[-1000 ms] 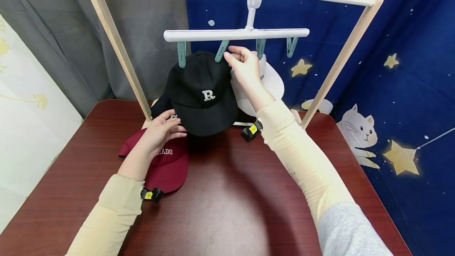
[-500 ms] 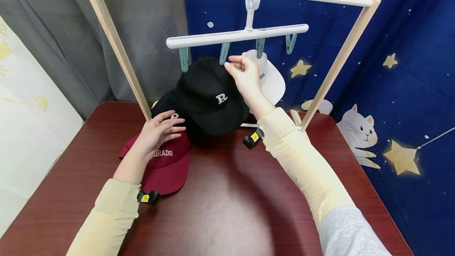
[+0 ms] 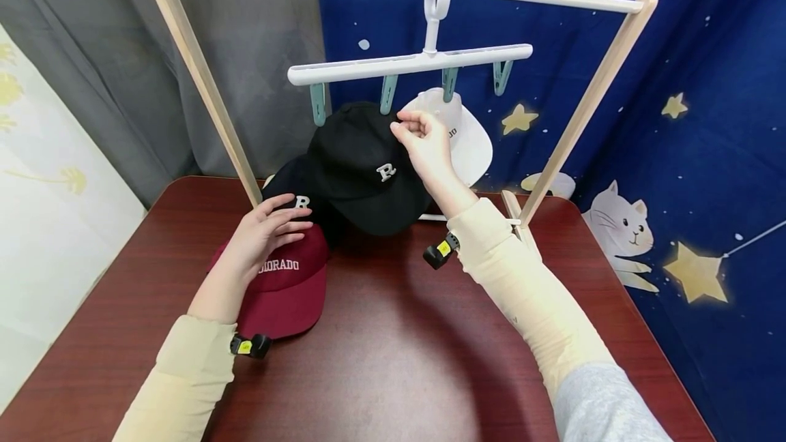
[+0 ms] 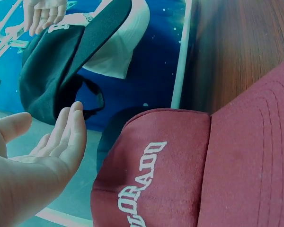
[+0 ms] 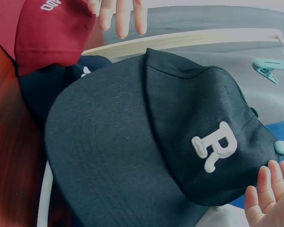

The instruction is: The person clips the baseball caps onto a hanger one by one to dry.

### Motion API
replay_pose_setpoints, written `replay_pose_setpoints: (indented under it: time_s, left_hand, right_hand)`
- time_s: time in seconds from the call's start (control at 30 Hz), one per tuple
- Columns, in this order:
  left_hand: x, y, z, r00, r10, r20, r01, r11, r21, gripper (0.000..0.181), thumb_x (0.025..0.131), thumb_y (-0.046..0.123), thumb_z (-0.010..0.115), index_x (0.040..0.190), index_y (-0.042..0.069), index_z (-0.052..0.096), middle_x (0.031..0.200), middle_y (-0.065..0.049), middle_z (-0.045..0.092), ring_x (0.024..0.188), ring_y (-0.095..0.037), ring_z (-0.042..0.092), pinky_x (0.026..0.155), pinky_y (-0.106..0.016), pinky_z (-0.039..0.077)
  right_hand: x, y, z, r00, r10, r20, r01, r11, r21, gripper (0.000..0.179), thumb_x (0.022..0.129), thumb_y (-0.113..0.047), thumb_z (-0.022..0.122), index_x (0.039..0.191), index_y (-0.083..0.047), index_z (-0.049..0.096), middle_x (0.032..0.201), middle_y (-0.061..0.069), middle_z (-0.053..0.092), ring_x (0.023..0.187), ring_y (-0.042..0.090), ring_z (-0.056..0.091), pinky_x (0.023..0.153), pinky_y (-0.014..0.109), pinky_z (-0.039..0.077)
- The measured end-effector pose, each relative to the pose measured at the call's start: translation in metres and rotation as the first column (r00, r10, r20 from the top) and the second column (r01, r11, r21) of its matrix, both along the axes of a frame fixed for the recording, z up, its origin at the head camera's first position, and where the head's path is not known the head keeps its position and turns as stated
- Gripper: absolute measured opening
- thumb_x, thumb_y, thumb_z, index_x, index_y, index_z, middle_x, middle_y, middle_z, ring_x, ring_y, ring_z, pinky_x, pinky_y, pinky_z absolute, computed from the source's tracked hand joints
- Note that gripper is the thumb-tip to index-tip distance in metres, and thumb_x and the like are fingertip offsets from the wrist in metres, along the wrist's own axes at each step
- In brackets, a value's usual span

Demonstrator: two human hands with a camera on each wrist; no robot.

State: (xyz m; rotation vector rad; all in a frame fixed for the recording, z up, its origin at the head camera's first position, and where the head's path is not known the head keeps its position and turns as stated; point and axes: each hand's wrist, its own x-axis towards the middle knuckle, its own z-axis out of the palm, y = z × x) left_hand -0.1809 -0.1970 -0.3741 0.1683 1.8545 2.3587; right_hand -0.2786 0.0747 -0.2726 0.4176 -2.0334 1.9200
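above the back edge of the table (image 3: 368, 374), the black cap (image 3: 353, 159) swung askew on a teal clip (image 3: 388, 95) as left hand (image 3: 259, 232) and right hand (image 3: 431, 150) eased away, fingers loose, gripping nothing, so that clip seemingly bore it alone!

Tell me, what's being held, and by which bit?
The left hand and right hand hold nothing; a clip grips the black cap by its crown.

A navy-blue, star-printed fabric curtain (image 3: 706, 176) hangs behind the right fingers (image 3: 417, 116); a glossy reddish-brown wooden table (image 3: 381, 333) spreads below.
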Motion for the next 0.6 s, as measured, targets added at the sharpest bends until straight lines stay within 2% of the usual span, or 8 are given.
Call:
replay_pose_setpoints:
  time_s: [0.3,0.6]
  left_hand:
    - [0.007,-0.007,0.001,0.999,0.022,-0.037,-0.022,1.000,-0.010,0.038,0.102,0.015,0.047,0.136,0.005,0.034,0.109,-0.002,0.068,0.096,-0.022,0.067,0.084,-0.030,0.052]
    - [0.014,-0.014,0.001,0.994,0.041,-0.101,-0.046,0.998,-0.052,0.032,0.101,0.012,0.049,0.131,0.008,0.041,0.108,-0.004,0.068,0.094,-0.022,0.068,0.083,-0.029,0.052]
  right_hand:
    - [0.009,0.005,-0.013,1.000,0.013,0.006,-0.013,1.000,0.020,0.021,0.088,-0.002,0.067,0.106,0.008,0.064,0.084,0.004,0.063,0.078,0.010,0.056,0.074,0.021,0.045]
    - [0.021,0.007,-0.026,0.999,0.040,-0.028,-0.039,0.999,0.015,0.019,0.087,0.001,0.066,0.104,0.010,0.064,0.082,0.004,0.064,0.075,0.008,0.057,0.072,0.021,0.045]
